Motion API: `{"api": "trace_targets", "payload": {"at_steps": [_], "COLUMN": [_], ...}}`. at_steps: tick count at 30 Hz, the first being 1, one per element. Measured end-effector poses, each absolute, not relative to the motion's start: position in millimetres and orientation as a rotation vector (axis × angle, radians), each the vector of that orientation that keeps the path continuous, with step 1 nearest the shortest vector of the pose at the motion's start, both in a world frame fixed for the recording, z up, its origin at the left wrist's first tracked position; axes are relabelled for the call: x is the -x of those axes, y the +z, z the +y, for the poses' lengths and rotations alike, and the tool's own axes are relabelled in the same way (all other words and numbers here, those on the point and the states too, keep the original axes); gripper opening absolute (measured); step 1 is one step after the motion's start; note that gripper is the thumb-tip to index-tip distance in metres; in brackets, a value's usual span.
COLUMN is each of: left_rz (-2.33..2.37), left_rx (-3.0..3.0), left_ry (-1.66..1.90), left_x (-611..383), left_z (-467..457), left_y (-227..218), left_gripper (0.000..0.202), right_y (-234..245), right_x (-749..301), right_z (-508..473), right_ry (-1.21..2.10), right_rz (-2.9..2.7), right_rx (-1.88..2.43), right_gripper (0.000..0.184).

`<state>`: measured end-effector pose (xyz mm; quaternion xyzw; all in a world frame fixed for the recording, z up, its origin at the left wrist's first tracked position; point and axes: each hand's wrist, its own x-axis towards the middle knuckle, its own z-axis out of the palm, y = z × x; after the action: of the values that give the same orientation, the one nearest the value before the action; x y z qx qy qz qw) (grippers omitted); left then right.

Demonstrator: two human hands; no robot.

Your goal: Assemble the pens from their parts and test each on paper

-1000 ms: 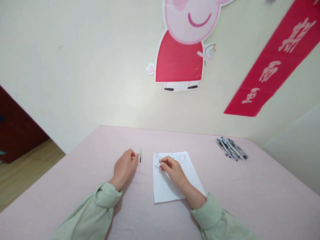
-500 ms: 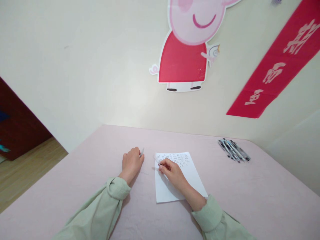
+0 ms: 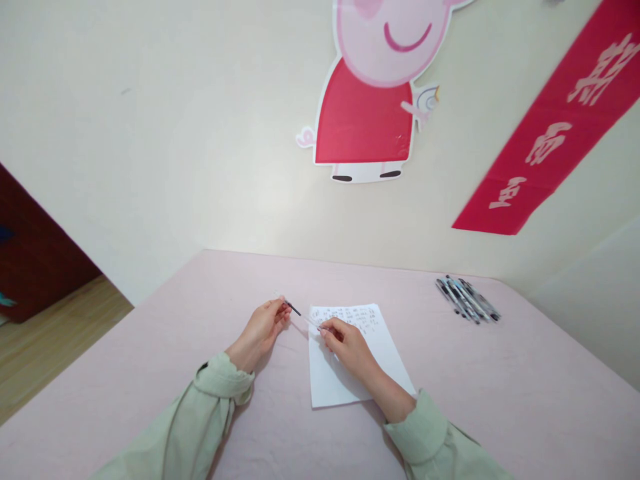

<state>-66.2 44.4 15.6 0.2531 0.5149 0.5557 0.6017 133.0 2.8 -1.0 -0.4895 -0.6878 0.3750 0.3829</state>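
A slim pen (image 3: 311,321), clear along part of its length with a dark section, slants between my two hands. My right hand (image 3: 347,343) pinches its lower end above a white sheet of paper (image 3: 345,383), which carries rows of handwriting near its top. My left hand (image 3: 263,328) is closed at the pen's dark upper end, its fingertips around a small pale, clear piece that looks like a pen cap. The fingers hide most of that piece. The heel of my right hand is over the paper; my left hand is off the paper's left side.
Several pens (image 3: 467,300) lie in a bunch at the right rear of the pink-covered table (image 3: 150,400). Behind the table rises a pale wall with a pig cutout (image 3: 367,127) and a red banner (image 3: 530,140). Wooden floor (image 3: 75,333) shows at left.
My left hand has turned from palm down to fingers facing right, and its fingertips have come to the pen's end. My right hand has hardly moved. The dark section now shows.
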Motion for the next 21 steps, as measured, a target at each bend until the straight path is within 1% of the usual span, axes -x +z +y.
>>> {"api": "trace_targets", "payload": {"at_steps": [11,21], "left_rz": [1.038,1.006], "left_rx": [-0.215,-0.239], "left_ry": [1.386,1.426], "left_x": [74.4,67.3], "left_z": [51.4,45.9], "left_y": [11.3,10.6], "left_gripper": [0.023,0.024], "right_y": [4.9,7.5], "right_x": [-140.9,-139.0], "right_z": [7.5,3.9], "right_ry": [0.858,0.782], "right_rz": [-1.666,-1.769], "right_rx": [1.336,1.322], "right_gripper": [0.017,0.014]}}
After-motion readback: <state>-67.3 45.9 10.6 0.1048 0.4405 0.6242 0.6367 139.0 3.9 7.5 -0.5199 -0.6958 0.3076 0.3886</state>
